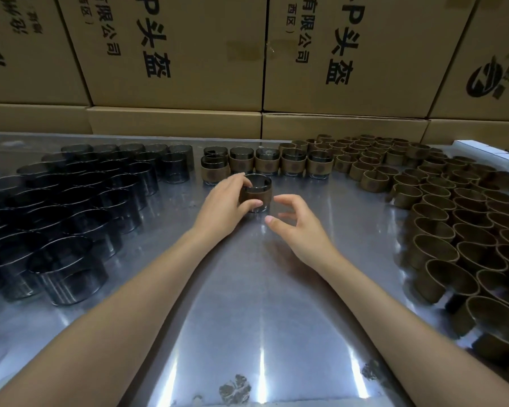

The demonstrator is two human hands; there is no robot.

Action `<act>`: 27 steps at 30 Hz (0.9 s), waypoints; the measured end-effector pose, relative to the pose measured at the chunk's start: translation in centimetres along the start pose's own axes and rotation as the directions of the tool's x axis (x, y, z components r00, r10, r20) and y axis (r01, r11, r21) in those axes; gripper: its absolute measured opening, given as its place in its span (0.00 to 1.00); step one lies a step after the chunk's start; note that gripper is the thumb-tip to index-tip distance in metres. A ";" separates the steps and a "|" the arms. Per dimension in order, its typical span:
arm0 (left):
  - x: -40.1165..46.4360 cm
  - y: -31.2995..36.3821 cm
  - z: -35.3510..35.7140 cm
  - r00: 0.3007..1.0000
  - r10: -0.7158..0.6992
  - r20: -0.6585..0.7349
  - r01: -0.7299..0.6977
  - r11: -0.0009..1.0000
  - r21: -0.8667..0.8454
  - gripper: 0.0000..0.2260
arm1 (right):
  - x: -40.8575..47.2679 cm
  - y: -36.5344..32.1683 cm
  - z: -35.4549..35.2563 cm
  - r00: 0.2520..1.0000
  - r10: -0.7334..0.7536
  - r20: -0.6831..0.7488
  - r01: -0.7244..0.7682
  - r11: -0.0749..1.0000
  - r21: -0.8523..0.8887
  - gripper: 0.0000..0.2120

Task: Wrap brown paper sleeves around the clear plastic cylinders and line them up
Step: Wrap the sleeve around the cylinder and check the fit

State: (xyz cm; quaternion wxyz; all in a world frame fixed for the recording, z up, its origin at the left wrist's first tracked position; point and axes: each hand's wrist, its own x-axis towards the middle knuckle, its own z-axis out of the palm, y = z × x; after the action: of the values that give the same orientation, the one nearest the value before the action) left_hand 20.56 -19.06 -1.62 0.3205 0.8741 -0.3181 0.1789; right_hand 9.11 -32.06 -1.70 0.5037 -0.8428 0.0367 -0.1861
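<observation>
- Head view, work surface: a reflective metal table (pixel 256 318) with streaked glare and two dull patches at 6 o'clock.
- Centre: one sleeved cylinder (pixel 256 195) stands upright on the table, clear plastic with a dark rim and a brown paper band round its middle.
- Left hand (pixel 222 205): fingers and thumb are curled round the sleeved cylinder, gripping its left side.
- Right hand (pixel 296 223): fingers are spread and loosely curved, holding nothing, just beside the cylinder at its 4 o'clock and not touching it.
- 12 o'clock: a finished row (pixel 265 165) of sleeved cylinders stands side by side; the leftmost unit looks stacked, but this is hard to confirm.
- 9 o'clock: bare cylinders (pixel 71 207), smoky-clear, open-topped and empty, are packed closely; the cluster is cut off at the left edge.
- 3 o'clock: empty paper sleeves (pixel 441 218), matte brown rings, are crowded together; the nearest are blurred and cut off at the right edge.
- Rear: cardboard cartons (pixel 174 54) with printed characters form a wall, their tops cropped.
</observation>
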 end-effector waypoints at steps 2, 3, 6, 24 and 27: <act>1.5 -0.5 0.7 1.000 0.025 0.012 -0.026 0.991 0.130 0.20 | 0.1 0.1 0.0 1.000 0.005 0.002 -0.005 1.000 -0.013 0.20; 2.2 -0.8 1.0 0.999 0.022 0.024 -0.026 0.983 0.181 0.20 | 0.1 0.2 0.0 1.000 0.007 0.003 -0.007 1.000 -0.018 0.19; 3.9 -1.9 1.8 0.999 0.021 0.031 -0.029 0.959 0.282 0.21 | 0.2 0.4 0.0 1.000 0.022 0.012 -0.021 0.999 -0.039 0.19; 7.0 -3.6 2.8 0.995 -0.069 -0.067 0.091 0.893 0.441 0.18 | 0.0 0.1 0.1 0.998 0.053 0.028 -0.051 0.996 -0.075 0.22; 6.9 -3.5 2.7 0.995 -0.082 -0.064 0.101 0.893 0.439 0.20 | 0.0 0.0 0.1 0.998 0.059 0.034 -0.056 0.995 -0.080 0.22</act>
State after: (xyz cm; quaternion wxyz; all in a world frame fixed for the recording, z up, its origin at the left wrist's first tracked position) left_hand 28.25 -21.84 -1.55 0.1288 0.9339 -0.2207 0.2500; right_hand 9.12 -32.03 -1.77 0.4758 -0.8638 0.0593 -0.1546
